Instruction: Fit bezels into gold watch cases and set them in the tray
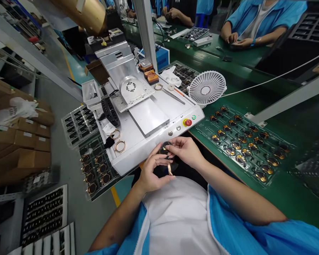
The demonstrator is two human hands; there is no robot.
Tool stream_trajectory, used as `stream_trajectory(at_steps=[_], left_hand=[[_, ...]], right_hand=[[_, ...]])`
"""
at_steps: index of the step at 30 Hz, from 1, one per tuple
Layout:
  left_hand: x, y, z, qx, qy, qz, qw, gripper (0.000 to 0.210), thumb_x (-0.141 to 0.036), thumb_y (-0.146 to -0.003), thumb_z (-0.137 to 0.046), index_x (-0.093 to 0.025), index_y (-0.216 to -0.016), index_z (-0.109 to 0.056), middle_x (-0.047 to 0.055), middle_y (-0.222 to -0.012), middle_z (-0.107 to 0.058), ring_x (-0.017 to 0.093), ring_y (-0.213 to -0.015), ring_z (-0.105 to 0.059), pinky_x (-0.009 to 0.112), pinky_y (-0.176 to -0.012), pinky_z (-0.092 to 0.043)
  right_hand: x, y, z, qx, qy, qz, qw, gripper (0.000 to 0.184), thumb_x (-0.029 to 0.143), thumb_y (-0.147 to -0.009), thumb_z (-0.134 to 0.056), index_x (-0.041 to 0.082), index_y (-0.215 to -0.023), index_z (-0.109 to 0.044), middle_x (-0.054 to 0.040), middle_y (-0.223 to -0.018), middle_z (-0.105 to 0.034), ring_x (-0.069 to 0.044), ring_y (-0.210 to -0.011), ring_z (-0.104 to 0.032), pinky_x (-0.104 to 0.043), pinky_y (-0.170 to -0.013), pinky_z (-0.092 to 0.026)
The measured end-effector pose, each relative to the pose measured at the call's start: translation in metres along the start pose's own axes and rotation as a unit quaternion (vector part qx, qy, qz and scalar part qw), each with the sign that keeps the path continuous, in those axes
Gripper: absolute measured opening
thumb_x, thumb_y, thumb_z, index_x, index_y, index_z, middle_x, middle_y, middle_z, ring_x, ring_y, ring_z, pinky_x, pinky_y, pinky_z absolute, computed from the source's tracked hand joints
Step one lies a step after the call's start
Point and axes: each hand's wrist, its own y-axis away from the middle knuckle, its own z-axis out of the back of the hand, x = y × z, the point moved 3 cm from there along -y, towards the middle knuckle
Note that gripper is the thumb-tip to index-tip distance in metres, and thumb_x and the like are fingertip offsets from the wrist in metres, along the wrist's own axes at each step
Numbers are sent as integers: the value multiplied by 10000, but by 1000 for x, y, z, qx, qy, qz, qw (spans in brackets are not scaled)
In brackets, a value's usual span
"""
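Dark disc just off centre, toward six o'clock; right hand pinches it, left hand steadies it, fingers part-curled, gold band near thumb. Handling seems unfinished; whether the loaded tray at three o'clock is done, cannot tell.

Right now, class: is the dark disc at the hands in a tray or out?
Out: the right hand holds the disc, with the left hand at its edge.
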Motion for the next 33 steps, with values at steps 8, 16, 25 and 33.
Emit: stream_trajectory(at_steps=[8, 16, 25, 33], left_hand=[[5, 5, -5, 107, -234, -11, 966, 904, -169, -818, -801, -291, -1577, -325, 264, -1722, -195, 276, -1031, -787, 461, -939, -652], [7, 6, -2, 36, -26, -28, 999, 981, -133, -761, -865, -316, -1584, -364, 260, -1732, -167, 259, -1070, -776, 397, -921, -654], [20, -1, 15, -156, 256, 51, 952, 505, -268, -749, -926, -259, -1214, -729, 88, -1216, -789, 213, -1136, -758, 323, -1024, -601], [32, 10, 7, -153, 253, 82, 952, 550, -270, -625, -996, -289, -1130, -778, 72, -1176, -805, 256, -1077, -781, 366, -937, -646]], right_hand=[[0, 0, 4, 15, -3, -11, 1000, 471, 447, -536, -1002, 129, -807, -785, -29, -703, -750, -143, -602, -709, -251, -603, -629], [-6, 5, 6, 25, -50, -66, 996, 537, 525, -537, -998, 133, -751, -700, -34, -625, -724, -147, -566, -711, -238, -570, -616], [-8, 23, -9, 62, -88, -128, 986, 480, 423, -512, -1008, 142, -647, -643, 0, -684, -702, -99, -632, -647, -240, -655, -574], [-3, 34, -35, 11, -71, -63, 995, 400, 250, -547, -890, 188, -695, -524, 81, -561, -584, -62, -516, -520, -191, -517, -409]])
